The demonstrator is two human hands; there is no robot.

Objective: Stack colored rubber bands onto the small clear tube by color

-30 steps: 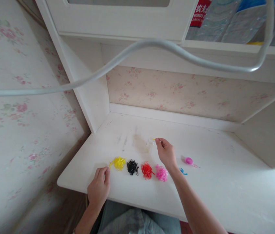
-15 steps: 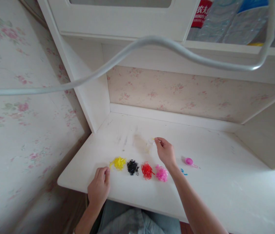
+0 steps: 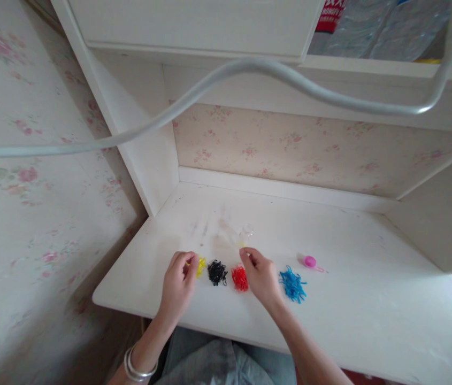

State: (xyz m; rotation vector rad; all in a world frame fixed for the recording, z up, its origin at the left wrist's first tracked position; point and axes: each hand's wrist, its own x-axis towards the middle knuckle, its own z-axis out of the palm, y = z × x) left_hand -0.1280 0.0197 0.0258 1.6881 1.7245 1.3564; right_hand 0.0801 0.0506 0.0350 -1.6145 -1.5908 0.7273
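Observation:
My left hand (image 3: 179,280) is closed in a pinch at the left side of the yellow rubber band pile (image 3: 201,266), partly covering it. What its fingertips hold is hidden. My right hand (image 3: 261,272) is pinched just above the red rubber band pile (image 3: 239,278), with a small yellow rubber band (image 3: 242,244) showing at the fingertips. Just beyond it stands a small clear container (image 3: 247,230). Between the hands lies a black rubber band pile (image 3: 217,272). To the right of my right wrist is a blue rubber band pile (image 3: 292,284). The pink pile is hidden behind my right hand.
A pink round cap with a strap (image 3: 310,261) lies right of the blue pile on the white desk (image 3: 354,310). A white cable (image 3: 250,65) crosses the upper view. Shelves with bottles (image 3: 406,29) hang above; a papered wall (image 3: 29,240) stands at the left.
My right hand has come back toward me and left from beside the clear container, uncovering the blue pile and covering the pink one. My left hand has moved right and forward onto the yellow pile.

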